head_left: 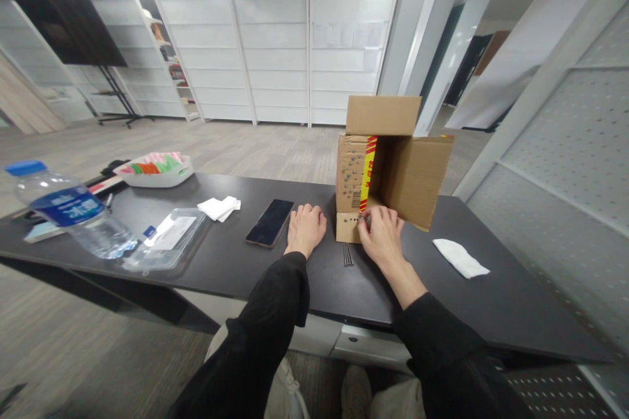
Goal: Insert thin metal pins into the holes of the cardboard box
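My right hand (382,234) is at the lower front flap of an upright cardboard box (348,170), with thumb and fingers pinched together. A small dark thing shows at the fingertips, too small to name. Small dark holes or dots run along that flap, and many round grey heads dot the panel above. Several thin metal nails or screws (348,254) lie on the table just in front of the box. My left hand (306,229) rests on the tabletop, loosely bent and holding nothing visible, between the box and a dark phone (270,222).
The dark table (319,288) carries a white cloth or tissue (460,258) on the right. Towards the left are folded tissues (219,208), a clear plastic case (170,239), a water bottle (73,209) and a white tray (167,177) of colourful packets. The box's side flap (422,177) sticks out rightward.
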Tool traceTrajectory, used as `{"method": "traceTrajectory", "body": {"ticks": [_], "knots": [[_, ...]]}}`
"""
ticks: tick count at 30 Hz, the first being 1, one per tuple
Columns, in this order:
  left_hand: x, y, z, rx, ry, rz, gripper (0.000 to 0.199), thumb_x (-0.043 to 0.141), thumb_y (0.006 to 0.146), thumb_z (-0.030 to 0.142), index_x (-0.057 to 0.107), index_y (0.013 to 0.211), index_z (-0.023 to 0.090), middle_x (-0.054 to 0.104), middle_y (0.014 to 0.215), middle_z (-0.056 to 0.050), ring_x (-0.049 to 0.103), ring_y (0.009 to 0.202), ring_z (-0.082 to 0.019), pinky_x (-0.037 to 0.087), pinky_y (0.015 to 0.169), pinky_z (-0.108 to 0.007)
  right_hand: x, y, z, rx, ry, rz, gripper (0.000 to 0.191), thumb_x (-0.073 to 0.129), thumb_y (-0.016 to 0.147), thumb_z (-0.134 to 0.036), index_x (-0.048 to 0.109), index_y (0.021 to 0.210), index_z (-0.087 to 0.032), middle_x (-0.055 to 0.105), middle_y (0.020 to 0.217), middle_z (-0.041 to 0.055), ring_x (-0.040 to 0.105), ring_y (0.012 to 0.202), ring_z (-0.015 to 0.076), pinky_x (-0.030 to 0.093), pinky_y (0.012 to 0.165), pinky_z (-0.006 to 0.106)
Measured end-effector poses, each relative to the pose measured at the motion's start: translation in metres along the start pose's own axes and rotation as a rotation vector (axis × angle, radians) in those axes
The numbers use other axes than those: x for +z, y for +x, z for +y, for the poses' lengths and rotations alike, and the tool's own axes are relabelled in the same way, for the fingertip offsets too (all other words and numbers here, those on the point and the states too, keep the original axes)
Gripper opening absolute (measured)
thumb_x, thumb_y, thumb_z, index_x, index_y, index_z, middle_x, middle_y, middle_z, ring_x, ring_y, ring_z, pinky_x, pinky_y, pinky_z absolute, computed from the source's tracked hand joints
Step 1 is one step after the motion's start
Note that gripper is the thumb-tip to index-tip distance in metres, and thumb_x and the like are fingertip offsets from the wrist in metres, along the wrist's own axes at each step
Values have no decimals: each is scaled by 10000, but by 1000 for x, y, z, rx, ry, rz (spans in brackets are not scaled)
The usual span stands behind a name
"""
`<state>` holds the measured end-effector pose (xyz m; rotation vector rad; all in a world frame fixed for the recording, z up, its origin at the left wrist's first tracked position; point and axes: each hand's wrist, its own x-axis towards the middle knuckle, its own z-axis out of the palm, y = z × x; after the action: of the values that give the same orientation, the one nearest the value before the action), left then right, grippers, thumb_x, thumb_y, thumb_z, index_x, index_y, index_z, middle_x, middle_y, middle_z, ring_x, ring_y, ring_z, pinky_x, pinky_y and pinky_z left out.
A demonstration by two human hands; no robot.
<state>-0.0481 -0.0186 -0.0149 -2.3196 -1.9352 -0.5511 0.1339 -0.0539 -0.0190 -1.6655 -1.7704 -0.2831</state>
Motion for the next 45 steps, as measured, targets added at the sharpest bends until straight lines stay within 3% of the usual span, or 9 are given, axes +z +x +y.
{"method": "traceTrajectory", "body": {"ticks": [13, 20, 24, 31, 45], "knots": [[-1, 0, 1, 3, 0, 2, 280, 372, 973, 297, 636, 991, 206, 641, 1052, -101, 544, 1054, -246, 391, 892, -382, -10, 1, -3, -48, 223, 205, 130, 467, 929, -285, 562, 953, -200, 681, 980, 86, 545, 985, 246, 311, 896, 378], [1, 0, 0, -8, -1, -4, 285, 366, 977, 296, 637, 1010, 213, 639, 1071, -101, 534, 1079, -242, 386, 916, -378, -19, 0, -6, -69, 306, 215, 130, 511, 882, -314, 566, 829, -209, 666, 813, 46, 589, 810, 205, 347, 859, 371], [2, 0, -1, -1, -4, 2, 283, 365, 977, 298, 635, 1001, 215, 637, 1056, -102, 534, 1073, -246, 386, 913, -381, -25, 0, -7, -34, 418, 154, 153, 540, 858, -353, 576, 805, -214, 649, 742, 26, 589, 709, 182, 401, 795, 353], [2, 0, -1, 4, -1, 5, 271, 377, 972, 298, 632, 1001, 211, 637, 1059, -100, 537, 1063, -245, 388, 909, -383, -30, -9, -8, 209, 720, -116, 215, 590, 792, -420, 587, 812, -206, 626, 684, 20, 560, 607, 170, 436, 584, 295], [2, 1, -1, 2, 1, 1, 263, 385, 967, 287, 634, 1008, 214, 641, 1054, -96, 536, 1060, -243, 386, 893, -379, -41, -57, -2, -56, 578, -320, 68, 528, 867, -223, 593, 849, -216, 652, 836, 24, 575, 771, 182, 421, 733, 315]]}}
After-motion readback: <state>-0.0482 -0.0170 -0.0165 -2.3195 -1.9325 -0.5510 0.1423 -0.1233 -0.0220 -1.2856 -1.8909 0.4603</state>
